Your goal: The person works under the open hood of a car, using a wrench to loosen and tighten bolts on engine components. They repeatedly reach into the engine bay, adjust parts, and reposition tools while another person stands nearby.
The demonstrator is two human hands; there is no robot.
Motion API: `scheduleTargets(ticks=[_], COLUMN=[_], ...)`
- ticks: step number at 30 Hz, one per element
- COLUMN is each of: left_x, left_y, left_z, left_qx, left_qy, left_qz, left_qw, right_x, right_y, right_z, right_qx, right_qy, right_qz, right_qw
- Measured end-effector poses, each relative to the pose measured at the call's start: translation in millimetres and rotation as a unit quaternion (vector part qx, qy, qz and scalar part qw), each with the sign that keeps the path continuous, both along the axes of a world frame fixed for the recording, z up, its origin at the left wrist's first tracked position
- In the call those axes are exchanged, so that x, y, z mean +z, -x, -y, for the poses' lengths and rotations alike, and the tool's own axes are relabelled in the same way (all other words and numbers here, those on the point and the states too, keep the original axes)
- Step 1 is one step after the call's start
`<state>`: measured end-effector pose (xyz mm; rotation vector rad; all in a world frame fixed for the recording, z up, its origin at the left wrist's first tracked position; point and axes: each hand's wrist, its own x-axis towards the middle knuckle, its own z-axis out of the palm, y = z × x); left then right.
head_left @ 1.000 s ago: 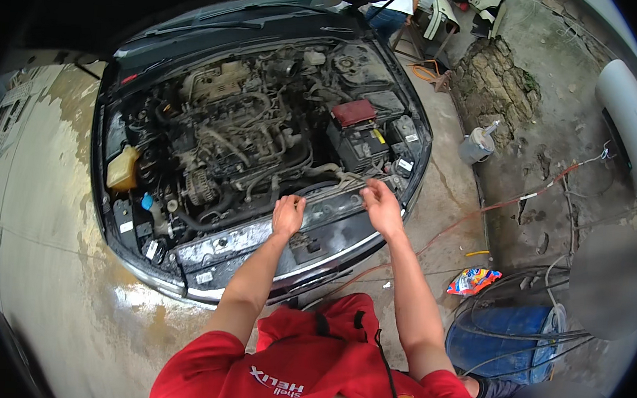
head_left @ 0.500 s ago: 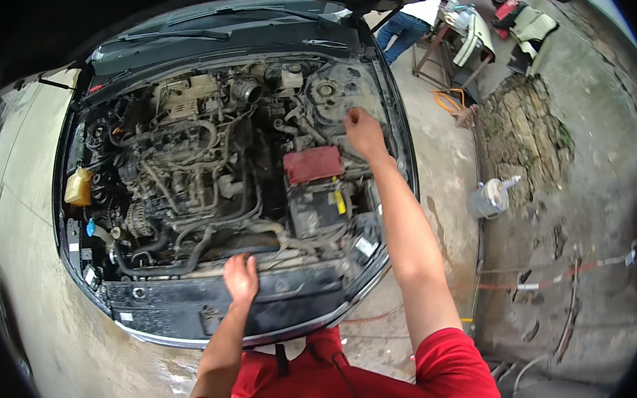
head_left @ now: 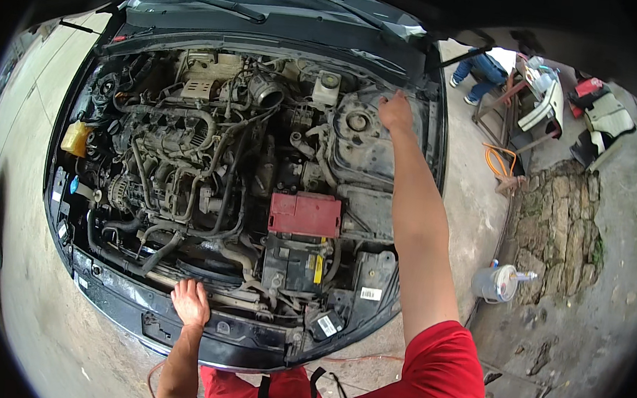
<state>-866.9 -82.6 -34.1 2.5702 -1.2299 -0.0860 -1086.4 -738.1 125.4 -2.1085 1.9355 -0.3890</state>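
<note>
The bonnet is up over a dusty car engine (head_left: pixel 166 138). My left hand (head_left: pixel 190 303) rests on the black front panel (head_left: pixel 237 331), its fingers stretched out over the rear edge with nothing in them. My right arm reaches far across the bay. At its end my right hand (head_left: pixel 395 114) is over the dark, dusty sheet metal (head_left: pixel 360 146) by the round strut mount (head_left: pixel 357 120). Its fingers look curled together, and anything between them is too small or hidden to name. Nearer to me sits the battery (head_left: pixel 291 264) with a red cover (head_left: pixel 304 214) behind it.
A white-capped fluid reservoir (head_left: pixel 327 87) and an open black air duct (head_left: pixel 268 95) are at the back of the bay. A yellowish tank (head_left: pixel 75 139) is at left. On the ground at right stand a bucket (head_left: pixel 495 282) and rough stones (head_left: pixel 556 225). A person in jeans (head_left: pixel 483 71) is beyond.
My view has shifted, so the engine bay appears larger. My left hand remains on the front panel, fingers still spread. My right hand has moved farther back, past the strut mount.
</note>
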Motion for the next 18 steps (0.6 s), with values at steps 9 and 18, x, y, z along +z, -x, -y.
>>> scheduleTargets(ticks=[9,18], left_x=[2.1,3.6], left_y=[-1.5,-3.4], left_z=[2.7,6.1], left_qx=[0.006,-0.009], left_qy=[-0.057,-0.051], left_qz=[-0.012,-0.025], left_qw=[0.998,0.998], right_x=[-14.3,-33.3], right_y=[-49.9,-52.4], right_z=[97.0,143.9], right_qx=[0.020,0.017], right_qy=[0.006,-0.027], right_qz=[-0.018,-0.045], right_qw=[1.000,0.998])
